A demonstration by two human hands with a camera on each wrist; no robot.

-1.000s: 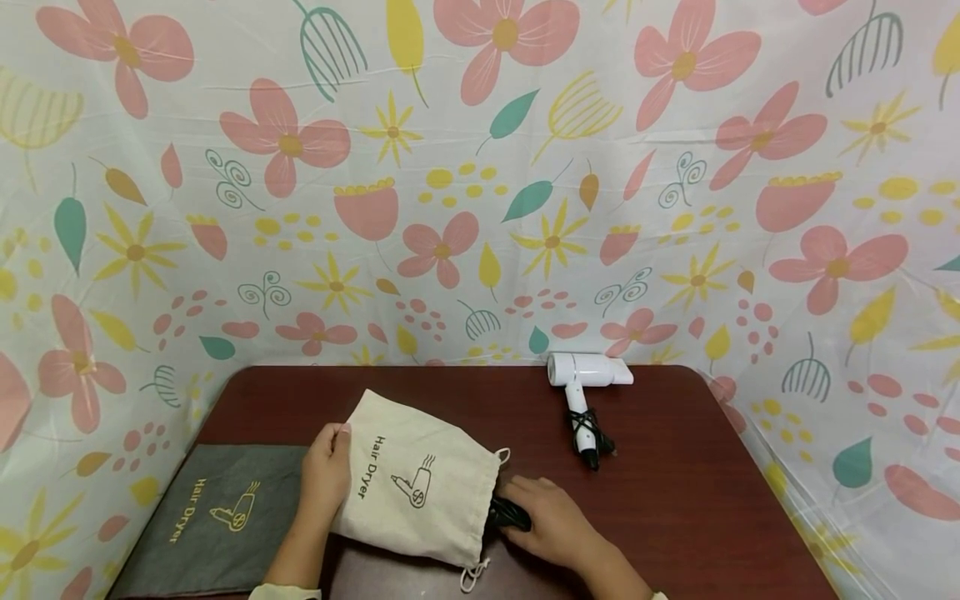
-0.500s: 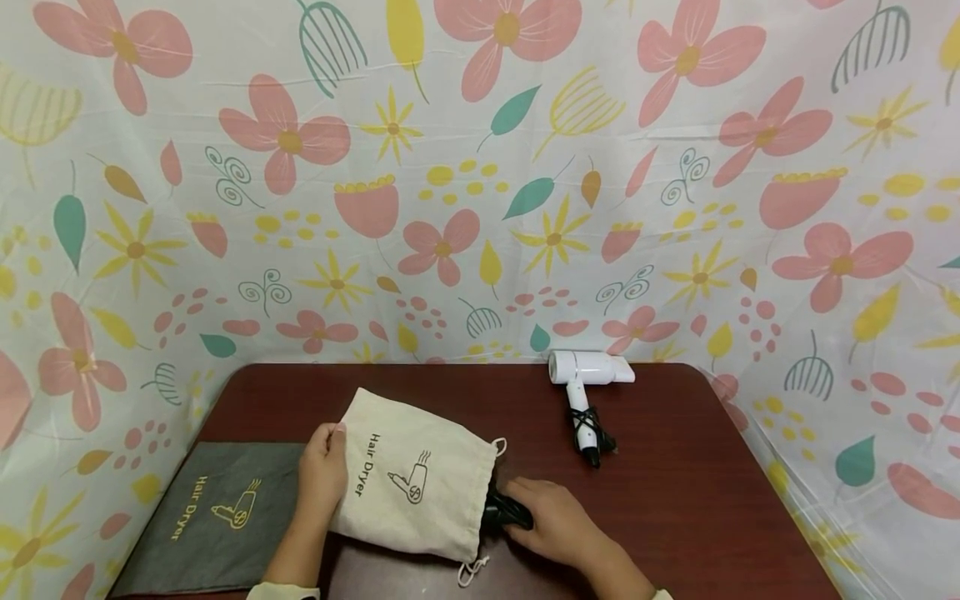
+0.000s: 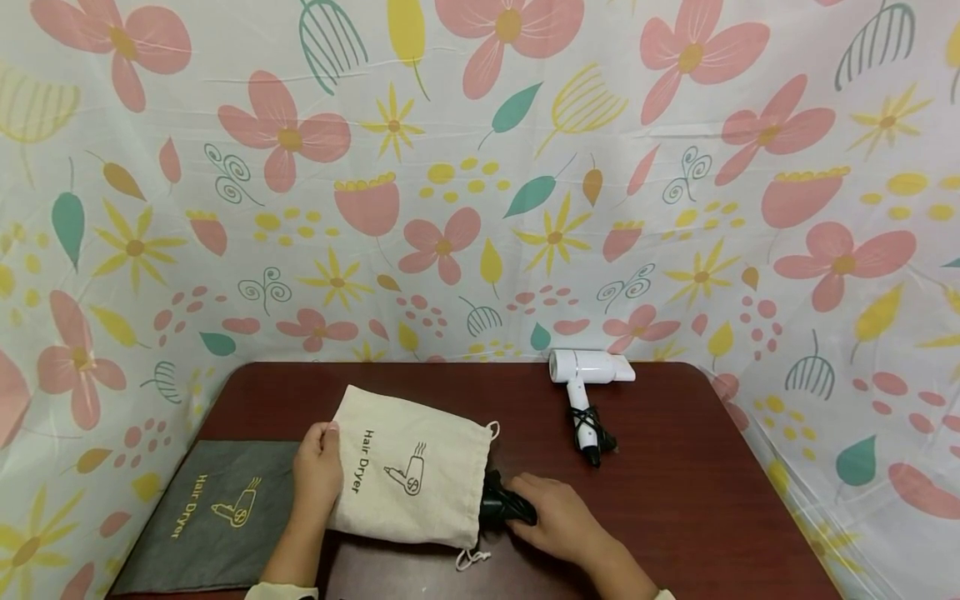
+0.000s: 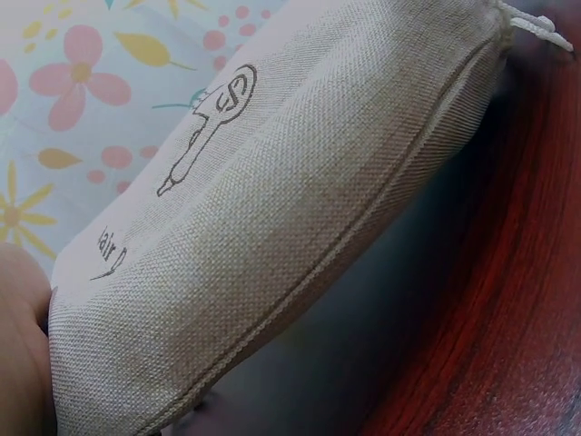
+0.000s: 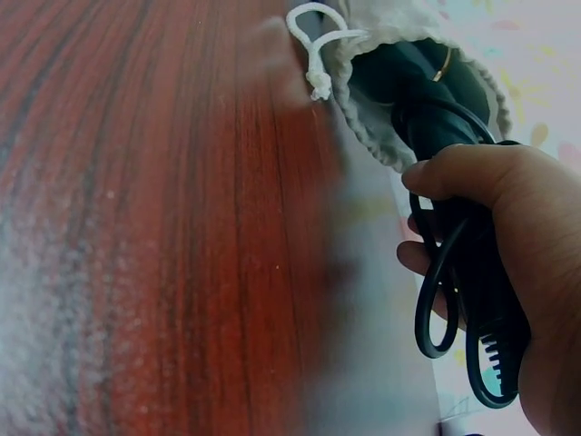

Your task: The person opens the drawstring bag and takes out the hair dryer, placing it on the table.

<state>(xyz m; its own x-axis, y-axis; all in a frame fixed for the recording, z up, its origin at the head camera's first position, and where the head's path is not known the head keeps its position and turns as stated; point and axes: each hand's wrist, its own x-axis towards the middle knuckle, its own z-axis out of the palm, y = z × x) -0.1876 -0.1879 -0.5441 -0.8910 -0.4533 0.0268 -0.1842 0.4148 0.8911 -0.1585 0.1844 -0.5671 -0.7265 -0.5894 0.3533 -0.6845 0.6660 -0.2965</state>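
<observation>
A cream drawstring bag [image 3: 416, 467] printed "Hair Dryer" is held between my hands, its mouth facing right. My left hand [image 3: 318, 471] pinches the bag's closed end, thumb on the printed face. At the mouth, my right hand [image 3: 558, 517] grips the handle of a black hair dryer [image 3: 495, 504], whose looped cord [image 5: 436, 300] lies along the grip. The dryer's head is inside the bag, partly visible through the gathered opening in the right wrist view. White drawstrings [image 5: 318, 45] hang from the rim. In the left wrist view the bag's side seam [image 4: 318, 272] bulges.
A grey pouch [image 3: 232, 508] with a gold hair dryer print lies flat at the table's left. A white hair dryer [image 3: 588, 368], cord wrapped round its handle, lies at the back right. Behind the dark red table [image 3: 697, 500] hangs a flowered cloth [image 3: 480, 167].
The bag and my left hand have shifted slightly left. More of the black hair dryer's handle and cord shows outside the mouth, while my right hand has moved only a little right.
</observation>
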